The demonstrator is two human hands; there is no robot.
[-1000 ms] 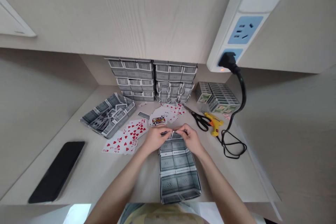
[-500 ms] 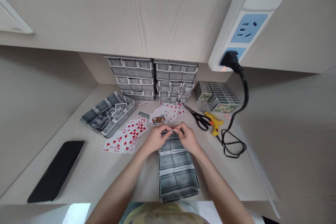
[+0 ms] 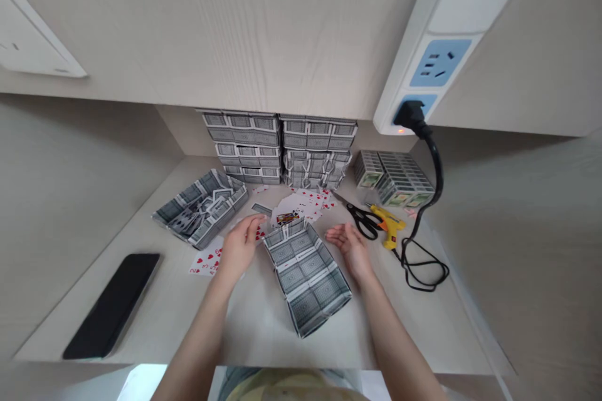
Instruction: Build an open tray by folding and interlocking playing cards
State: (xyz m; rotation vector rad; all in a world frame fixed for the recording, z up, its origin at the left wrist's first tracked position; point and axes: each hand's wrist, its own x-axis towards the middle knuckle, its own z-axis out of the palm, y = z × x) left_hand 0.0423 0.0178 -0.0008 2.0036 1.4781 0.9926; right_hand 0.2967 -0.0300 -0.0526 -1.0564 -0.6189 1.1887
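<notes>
A long open box made of grey-backed playing cards (image 3: pixel 308 276) lies slanted on the desk between my hands, its inside facing up. My left hand (image 3: pixel 239 244) is off its left side, above the loose red-heart cards (image 3: pixel 207 260), fingers loosely curved and holding nothing. Just right of the box's far end, my right hand (image 3: pixel 350 247) hovers with fingers extended and nothing in it. Beyond the box lie fanned white cards (image 3: pixel 301 203). A second card box (image 3: pixel 202 210), holding loose cards, sits at the left.
Stacked card boxes (image 3: pixel 282 147) stand against the back, with packed card decks (image 3: pixel 395 178) to their right. Black scissors (image 3: pixel 362 219) and a yellow glue gun (image 3: pixel 390 225), with a looped cable, lie at the right. A black phone (image 3: pixel 113 306) lies left; a power strip (image 3: pixel 439 44) hangs above.
Both hands have let go of the box's far end and moved apart. The box has turned, its far end now pointing more to the left. The view has shifted slightly.
</notes>
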